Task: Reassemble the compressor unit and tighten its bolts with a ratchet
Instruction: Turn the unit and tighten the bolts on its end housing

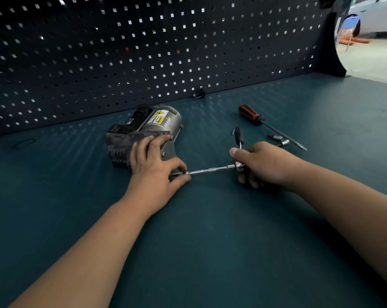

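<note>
Head view: compressor unit (143,130) lying on bench mat (210,241), long axis toward pegboard. Left hand (154,165) pressing on it, fingertips pinching extension tip. Right hand (261,165) clasped around ratchet (239,150), extension horizontal, pointing left.

A yellow warning label (158,116) sits on the compressor unit (143,134); its print is unreadable.

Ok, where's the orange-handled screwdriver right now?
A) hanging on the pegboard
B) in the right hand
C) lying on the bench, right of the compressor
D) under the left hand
C: the orange-handled screwdriver lies loose on the bench beyond the right hand, which holds the ratchet instead.
</note>
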`<state>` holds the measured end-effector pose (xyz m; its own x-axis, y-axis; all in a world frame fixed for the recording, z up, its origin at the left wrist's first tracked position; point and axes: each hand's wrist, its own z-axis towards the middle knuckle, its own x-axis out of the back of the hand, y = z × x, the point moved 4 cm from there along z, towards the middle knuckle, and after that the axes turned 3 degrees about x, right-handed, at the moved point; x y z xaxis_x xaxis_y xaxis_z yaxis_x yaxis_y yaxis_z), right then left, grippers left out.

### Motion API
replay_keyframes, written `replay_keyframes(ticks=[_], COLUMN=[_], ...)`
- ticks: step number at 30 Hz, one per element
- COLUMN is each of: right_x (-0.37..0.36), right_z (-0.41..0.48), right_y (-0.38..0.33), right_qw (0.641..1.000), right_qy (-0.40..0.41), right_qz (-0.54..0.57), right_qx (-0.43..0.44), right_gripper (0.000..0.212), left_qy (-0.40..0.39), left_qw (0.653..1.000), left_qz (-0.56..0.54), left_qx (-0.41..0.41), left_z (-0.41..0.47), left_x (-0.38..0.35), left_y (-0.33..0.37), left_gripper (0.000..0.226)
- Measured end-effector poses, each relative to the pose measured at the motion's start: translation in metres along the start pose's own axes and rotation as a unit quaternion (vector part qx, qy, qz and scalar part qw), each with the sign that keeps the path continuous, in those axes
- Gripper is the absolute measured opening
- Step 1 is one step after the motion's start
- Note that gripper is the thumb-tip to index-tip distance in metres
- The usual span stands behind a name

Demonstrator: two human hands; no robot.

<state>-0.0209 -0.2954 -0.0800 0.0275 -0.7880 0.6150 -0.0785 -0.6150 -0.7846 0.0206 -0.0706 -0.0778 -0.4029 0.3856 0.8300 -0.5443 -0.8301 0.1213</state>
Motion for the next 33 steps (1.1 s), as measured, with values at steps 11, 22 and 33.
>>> replay_keyframes(ticks=[11,22,33], right_x=[0.006,-0.001,0.005], right_z=[-0.012,-0.002,-0.005], right_y=[-0.007,-0.001,0.000], right_qw=[0.945,0.999,0.979], right_qy=[0.048,0.001,0.041], right_qz=[-0.118,0.013,-0.125], right_qx=[0.300,0.053,0.158], right_gripper=[0.037,0.035,0.023], left_qy=[0.007,-0.005,-0.002], left_qw=[1.000,1.000,1.000], left_qz=[0.005,-0.006,0.011], left_qx=[0.000,-0.010,-0.014], left_z=[0.000,0.000,-0.001], left_x=[0.001,0.000,0.000], left_y=[0.000,-0.004,-0.002], left_gripper=[0.014,0.018,0.015])
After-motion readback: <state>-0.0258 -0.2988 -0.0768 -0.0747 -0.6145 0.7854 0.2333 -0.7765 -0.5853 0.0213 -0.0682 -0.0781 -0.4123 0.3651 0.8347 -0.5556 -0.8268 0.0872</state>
